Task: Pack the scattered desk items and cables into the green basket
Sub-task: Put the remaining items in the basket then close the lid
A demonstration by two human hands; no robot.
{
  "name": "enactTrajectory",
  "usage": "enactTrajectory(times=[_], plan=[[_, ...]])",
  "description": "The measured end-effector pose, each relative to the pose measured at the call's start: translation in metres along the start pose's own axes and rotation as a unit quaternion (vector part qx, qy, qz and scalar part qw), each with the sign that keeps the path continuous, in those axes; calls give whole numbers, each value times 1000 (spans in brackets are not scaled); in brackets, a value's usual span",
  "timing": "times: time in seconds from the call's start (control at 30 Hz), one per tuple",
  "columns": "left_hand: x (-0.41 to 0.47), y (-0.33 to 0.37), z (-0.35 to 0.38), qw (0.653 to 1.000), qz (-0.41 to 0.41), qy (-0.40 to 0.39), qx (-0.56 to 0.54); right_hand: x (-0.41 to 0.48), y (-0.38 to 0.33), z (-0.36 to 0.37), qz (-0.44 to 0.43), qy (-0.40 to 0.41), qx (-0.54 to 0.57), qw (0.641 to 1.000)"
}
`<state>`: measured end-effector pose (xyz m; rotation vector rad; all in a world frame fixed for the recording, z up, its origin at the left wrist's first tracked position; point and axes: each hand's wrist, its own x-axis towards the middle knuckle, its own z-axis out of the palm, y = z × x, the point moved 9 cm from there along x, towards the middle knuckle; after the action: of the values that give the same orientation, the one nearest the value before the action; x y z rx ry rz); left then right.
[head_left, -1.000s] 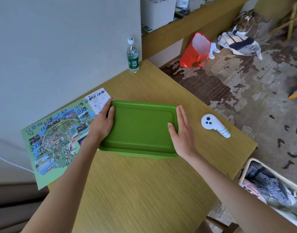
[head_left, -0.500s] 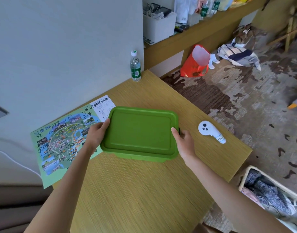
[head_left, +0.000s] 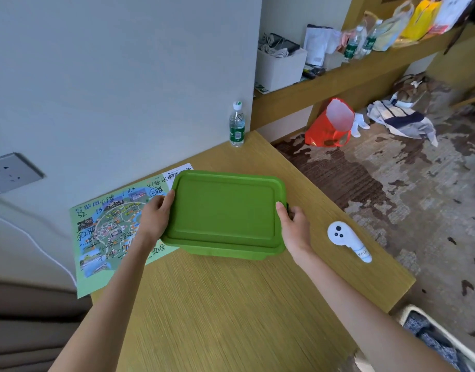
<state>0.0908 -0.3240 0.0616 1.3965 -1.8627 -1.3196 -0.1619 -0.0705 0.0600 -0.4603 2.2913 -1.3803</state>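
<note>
Both of my hands grip the green basket (head_left: 225, 213) by its short ends, near the middle of the desk (head_left: 231, 304). My left hand (head_left: 157, 217) holds the left end, with the thumb lying on top of the rim and the other fingers curled round the edge beneath it. My right hand (head_left: 294, 229) holds the right end the same way: the thumb is on the rim and the fingers are wrapped round the side, out of my sight. The basket shows me a flat green face with a raised border. I cannot tell whether that is a lid or its underside, nor whether it rests on the wood or hangs just above it. Its left end overlaps a printed map (head_left: 110, 232) with handwriting on it, spread flat against the wall. A white controller (head_left: 346, 240) lies on the desk just to the right of my right hand, apart from the basket. A water bottle (head_left: 237, 126) stands upright at the far corner by the wall.
</note>
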Motion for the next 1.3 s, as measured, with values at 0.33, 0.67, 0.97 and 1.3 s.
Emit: enactTrajectory(times=[0.33,0.67,0.97,1.3], plan=[[29,-28,-125,982,-29,184,-12,47,-95,133,-88,-100,-10,991],[44,-108,-226,949,-117,291,-9,69,-147,298,-138,-221,-65,963],[70,-160,-253,932,-159,324,-27,83,-152,379,-153,-256,-100,949],[74,-171,-252,923,-182,335,-55,93,-162,401,-180,-264,-130,938]])
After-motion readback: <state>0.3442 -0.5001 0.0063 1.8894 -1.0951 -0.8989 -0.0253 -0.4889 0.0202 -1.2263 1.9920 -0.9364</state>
